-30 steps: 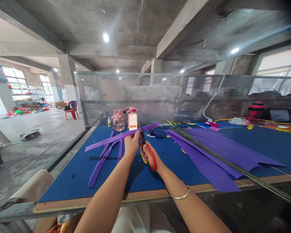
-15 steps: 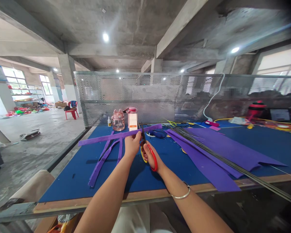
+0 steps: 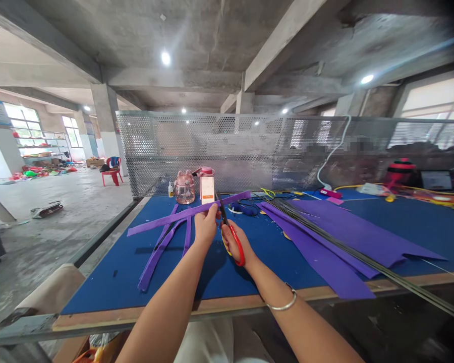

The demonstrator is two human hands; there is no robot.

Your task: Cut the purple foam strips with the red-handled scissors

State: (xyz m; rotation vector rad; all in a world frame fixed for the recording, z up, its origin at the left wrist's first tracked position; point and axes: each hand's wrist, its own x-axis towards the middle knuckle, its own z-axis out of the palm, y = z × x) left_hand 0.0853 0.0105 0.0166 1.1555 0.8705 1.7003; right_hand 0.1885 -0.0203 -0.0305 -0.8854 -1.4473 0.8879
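Observation:
My left hand [image 3: 205, 226] pinches a long purple foam strip [image 3: 162, 220] and holds it in the air above the blue table [image 3: 109, 272]. My right hand [image 3: 232, 241] grips red-handled scissors [image 3: 230, 231], whose blades meet the strip just right of my left thumb. The strip runs from far left to a short end [image 3: 238, 196] past the blades. Several cut purple strips [image 3: 162, 244] lie on the table below my left hand.
Large purple foam sheets [image 3: 336, 237] and thin dark rods [image 3: 363, 257] lie on the right. A pink bottle [image 3: 184, 187], a small box [image 3: 207, 189] and a glue bottle [image 3: 170, 190] stand before the perforated metal screen [image 3: 230, 151]. Cables and tools lie at the far right.
The strip's left end dipped half a second ago and has risen a little again. The scissors have stayed at the strip beside my left hand; both hands have barely shifted.

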